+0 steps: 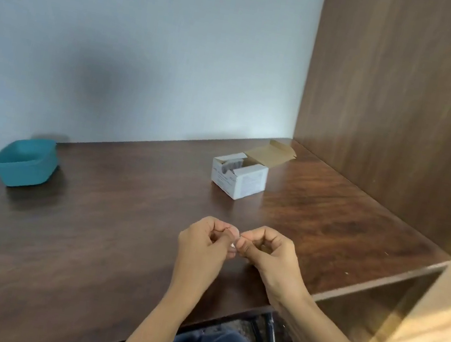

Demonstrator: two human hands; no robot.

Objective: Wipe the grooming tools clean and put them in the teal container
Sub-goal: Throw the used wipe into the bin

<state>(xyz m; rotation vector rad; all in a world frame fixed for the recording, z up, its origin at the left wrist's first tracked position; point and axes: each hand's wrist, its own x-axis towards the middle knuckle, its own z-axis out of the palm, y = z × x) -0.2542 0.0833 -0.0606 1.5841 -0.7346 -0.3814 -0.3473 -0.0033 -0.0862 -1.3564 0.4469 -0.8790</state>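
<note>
My left hand and my right hand meet fingertip to fingertip above the middle of the dark wooden table. Both pinch one small white item, mostly hidden by the fingers; I cannot tell what it is. The teal container stands at the table's far left, well away from both hands. A small white cardboard box with its lid flap open stands behind the hands, with grey items inside it.
A pale wall rises behind the table. A tall wooden panel closes off the right side. The table's right front edge drops to a lower shelf. My legs show under the front edge.
</note>
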